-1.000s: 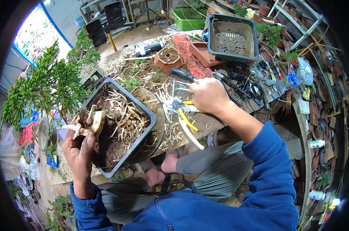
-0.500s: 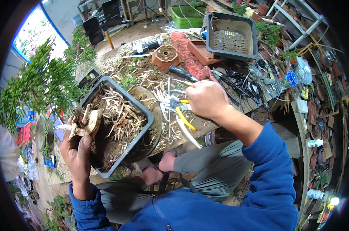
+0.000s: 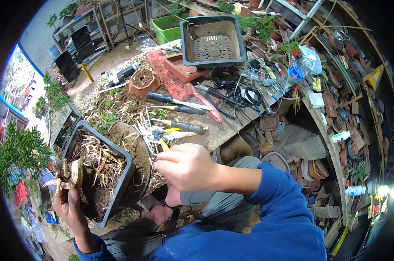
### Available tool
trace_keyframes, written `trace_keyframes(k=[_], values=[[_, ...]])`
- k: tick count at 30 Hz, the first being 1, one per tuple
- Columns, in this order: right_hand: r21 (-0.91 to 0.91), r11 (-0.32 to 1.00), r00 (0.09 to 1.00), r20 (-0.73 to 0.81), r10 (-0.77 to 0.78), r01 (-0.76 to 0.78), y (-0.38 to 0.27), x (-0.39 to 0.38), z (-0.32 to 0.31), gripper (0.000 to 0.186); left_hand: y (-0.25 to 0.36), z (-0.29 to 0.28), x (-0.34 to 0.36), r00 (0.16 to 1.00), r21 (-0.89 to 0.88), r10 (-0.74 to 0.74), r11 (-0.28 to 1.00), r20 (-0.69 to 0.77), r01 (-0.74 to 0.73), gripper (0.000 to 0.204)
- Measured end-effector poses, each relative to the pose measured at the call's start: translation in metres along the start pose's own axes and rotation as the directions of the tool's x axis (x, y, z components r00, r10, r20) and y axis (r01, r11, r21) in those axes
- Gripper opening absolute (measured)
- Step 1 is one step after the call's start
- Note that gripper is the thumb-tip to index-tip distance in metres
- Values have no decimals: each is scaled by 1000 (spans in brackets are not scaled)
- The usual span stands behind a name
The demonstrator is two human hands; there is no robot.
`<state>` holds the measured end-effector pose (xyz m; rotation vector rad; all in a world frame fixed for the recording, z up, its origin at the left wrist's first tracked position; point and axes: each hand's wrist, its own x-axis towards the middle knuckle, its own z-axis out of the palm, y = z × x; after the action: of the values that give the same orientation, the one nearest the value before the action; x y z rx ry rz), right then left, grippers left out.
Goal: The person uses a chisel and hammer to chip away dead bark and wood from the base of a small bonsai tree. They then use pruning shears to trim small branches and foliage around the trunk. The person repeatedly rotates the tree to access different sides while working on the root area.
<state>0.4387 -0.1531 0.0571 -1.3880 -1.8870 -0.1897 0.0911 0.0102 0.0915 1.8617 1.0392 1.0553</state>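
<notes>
My left hand (image 3: 71,215) grips the bare, pale stump (image 3: 77,174) of a small evergreen plant, with its green foliage (image 3: 23,158) hanging to the left. The stump is held over the left side of a dark plastic tray (image 3: 128,176) filled with soil and stripped pale wood pieces (image 3: 99,154). My right hand (image 3: 186,167) is closed in front of the bench edge, to the right of the tray; whatever its fingers hold is hidden. Just beyond it lie yellow-handled pliers (image 3: 163,142) and a tool with a dark grip (image 3: 190,127).
Dark-handled tools (image 3: 160,96), an octagonal clay pot (image 3: 144,81) and a red cloth strip (image 3: 164,76) lie farther back. An empty dark tray (image 3: 242,48) rests on a terracotta tray (image 3: 184,67). Cables (image 3: 225,77) and stacked pots crowd the right.
My right hand has moved away from the tools, nearer to me and toward the tray. The view has turned right. My left hand still holds the stump.
</notes>
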Motion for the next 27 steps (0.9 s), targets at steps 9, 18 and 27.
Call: trace_keyframes(k=[9, 18, 27], values=[[52, 935, 933, -65, 355, -352, 79, 17, -42, 14, 9, 8, -4, 999, -62, -4, 998, 53, 7, 73], [-29, 958, 954, 85, 288, -286, 55, 35, -28, 20, 0, 9, -9, 999, -62, -42, 997, 15, 43, 88], [-190, 971, 977, 128, 173, -147, 16, -20, 1, 17, 2, 13, -8, 1000, -76, 3, 997, -31, -6, 69]])
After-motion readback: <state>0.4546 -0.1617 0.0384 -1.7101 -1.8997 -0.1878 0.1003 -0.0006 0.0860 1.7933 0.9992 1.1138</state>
